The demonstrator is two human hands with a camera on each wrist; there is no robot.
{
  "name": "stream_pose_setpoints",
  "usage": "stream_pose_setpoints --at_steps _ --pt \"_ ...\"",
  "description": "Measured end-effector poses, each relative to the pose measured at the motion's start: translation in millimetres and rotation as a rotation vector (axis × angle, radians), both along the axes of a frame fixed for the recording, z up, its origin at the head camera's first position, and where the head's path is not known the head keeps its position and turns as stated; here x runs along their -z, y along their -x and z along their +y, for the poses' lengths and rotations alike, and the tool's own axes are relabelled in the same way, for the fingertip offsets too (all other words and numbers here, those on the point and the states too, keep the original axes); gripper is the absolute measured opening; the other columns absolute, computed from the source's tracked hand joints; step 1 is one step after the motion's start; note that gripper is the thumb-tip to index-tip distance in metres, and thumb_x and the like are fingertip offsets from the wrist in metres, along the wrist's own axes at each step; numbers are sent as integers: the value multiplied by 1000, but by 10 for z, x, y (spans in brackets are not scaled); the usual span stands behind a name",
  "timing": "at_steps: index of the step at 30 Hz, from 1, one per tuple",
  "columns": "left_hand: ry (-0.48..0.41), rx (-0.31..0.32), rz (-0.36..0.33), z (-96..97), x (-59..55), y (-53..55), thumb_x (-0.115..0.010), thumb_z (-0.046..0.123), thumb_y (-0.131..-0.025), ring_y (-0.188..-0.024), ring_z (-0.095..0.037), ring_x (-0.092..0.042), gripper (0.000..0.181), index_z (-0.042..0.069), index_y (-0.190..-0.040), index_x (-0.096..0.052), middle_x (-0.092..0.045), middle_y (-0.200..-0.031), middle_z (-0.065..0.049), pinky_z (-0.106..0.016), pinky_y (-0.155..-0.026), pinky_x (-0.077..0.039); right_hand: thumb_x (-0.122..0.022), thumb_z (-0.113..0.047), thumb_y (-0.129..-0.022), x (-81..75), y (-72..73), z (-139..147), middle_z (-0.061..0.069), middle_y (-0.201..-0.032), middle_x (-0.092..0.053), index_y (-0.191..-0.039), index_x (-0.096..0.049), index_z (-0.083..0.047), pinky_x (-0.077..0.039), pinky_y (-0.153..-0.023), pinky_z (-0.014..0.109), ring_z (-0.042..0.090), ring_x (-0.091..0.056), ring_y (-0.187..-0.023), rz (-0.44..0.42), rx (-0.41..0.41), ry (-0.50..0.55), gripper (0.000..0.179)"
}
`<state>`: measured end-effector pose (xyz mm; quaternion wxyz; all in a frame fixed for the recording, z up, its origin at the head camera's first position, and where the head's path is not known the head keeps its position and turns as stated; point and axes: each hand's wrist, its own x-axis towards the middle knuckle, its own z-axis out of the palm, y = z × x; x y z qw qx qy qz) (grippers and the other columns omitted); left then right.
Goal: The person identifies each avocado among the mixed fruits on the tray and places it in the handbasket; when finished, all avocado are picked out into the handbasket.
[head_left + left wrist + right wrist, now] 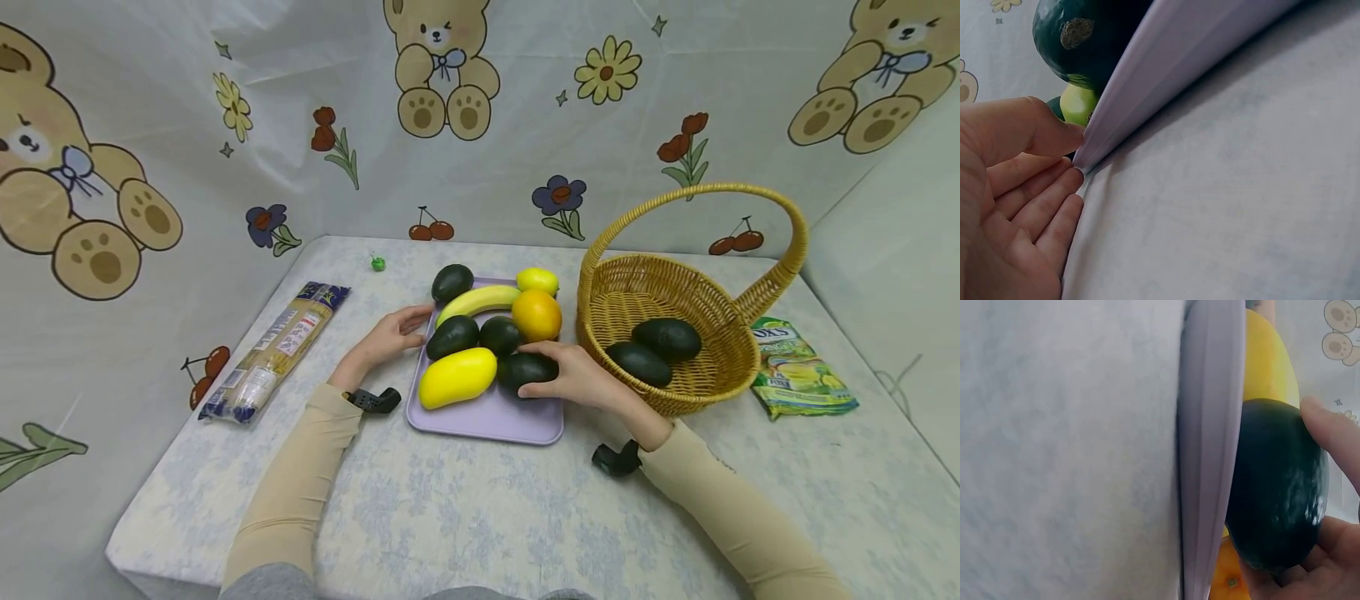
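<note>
A lilac tray holds several dark green avocados, a yellow mango, a banana, an orange and a lemon. My right hand grips the avocado at the tray's right side, thumb on one end and fingers round the other. That avocado touches the mango in the right wrist view. On the left, my left hand pinches the tray's rim, thumb at its upper edge and fingertips against the outside. Another avocado lies just inside that rim.
A wicker basket with a tall handle stands right of the tray, holding two avocados. Behind it lies a green-yellow packet. A long noodle packet lies at left. A small green object sits near the back wall.
</note>
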<state>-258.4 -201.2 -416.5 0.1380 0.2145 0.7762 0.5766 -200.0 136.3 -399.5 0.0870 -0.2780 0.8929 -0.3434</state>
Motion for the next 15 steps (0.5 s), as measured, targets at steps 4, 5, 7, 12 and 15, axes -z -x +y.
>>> stream_pose_setpoints --at_steps 4,5,7,12,15 --pt "-3 -1 4 1 1 -2 -52 -14 -87 -134 -42 -27 57 -17 -139 -29 -27 -145 -32 -48 -111 -24 -78 -45 -73 7 -20 -2 11 -130 -55 -132 -55 -10 -45 -94 42 22 -52 -112 -6 -26 -4 72" --pt "-1 -1 5 1 0 -5 -52 -15 -87 -134 -42 -27 57 -17 -139 -29 -27 -145 -32 -48 -111 -24 -79 -45 -73 11 -26 -3 11 -130 -55 -131 -56 -10 -45 -95 42 22 -52 -112 0 -35 -1 72" --pt "6 -3 10 2 -1 -11 -52 -15 -87 -134 -43 -27 57 -17 -139 -29 -28 -144 -32 -49 -111 -25 -79 -45 -72 12 -42 -6 10 -129 -56 -130 -57 -9 -46 -94 42 22 -53 -112 18 -55 7 72" --pt "16 -5 15 3 -10 -22 -52 -15 -87 -134 -43 -27 57 -17 -139 -28 -27 -144 -33 -50 -110 -25 -79 -46 -71 -63 -73 -7 8 -126 -58 -128 -60 -11 -47 -91 40 19 -54 -109 65 -81 31 69" --pt "15 -5 10 5 -15 -24 -52 -14 -87 -134 -43 -27 57 -17 -139 -29 -27 -145 -32 -50 -110 -26 -79 -47 -71 -161 -83 7 6 -124 -59 -127 -60 -14 -48 -88 38 18 -56 -106 86 -79 47 69"
